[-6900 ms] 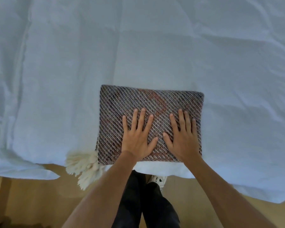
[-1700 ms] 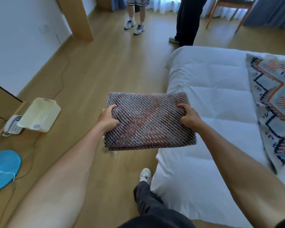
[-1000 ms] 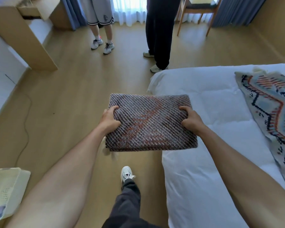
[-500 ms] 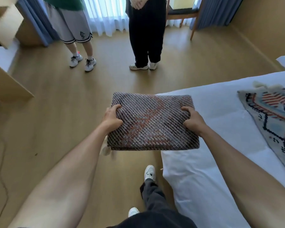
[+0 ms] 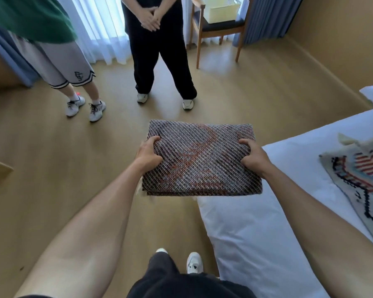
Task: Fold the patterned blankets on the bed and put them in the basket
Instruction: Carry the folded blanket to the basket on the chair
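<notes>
Carried off the bed since the pressing a few seconds back, the folded blanket [image 5: 200, 160] now hangs over the wood floor [image 5: 52, 168], gripped at its side edges: left hand [image 5: 148, 154] curled round the left edge, right hand [image 5: 253, 158] round the right. Just right, the bed [image 5: 267, 244] holds a second blanket [image 5: 362, 179], unfolded. Ahead, a yellow basket [image 5: 221, 8] sits on the chair [image 5: 220, 29] by the curtains; its contents can't be seen. Two people [image 5: 157, 50] stand between.
</notes>
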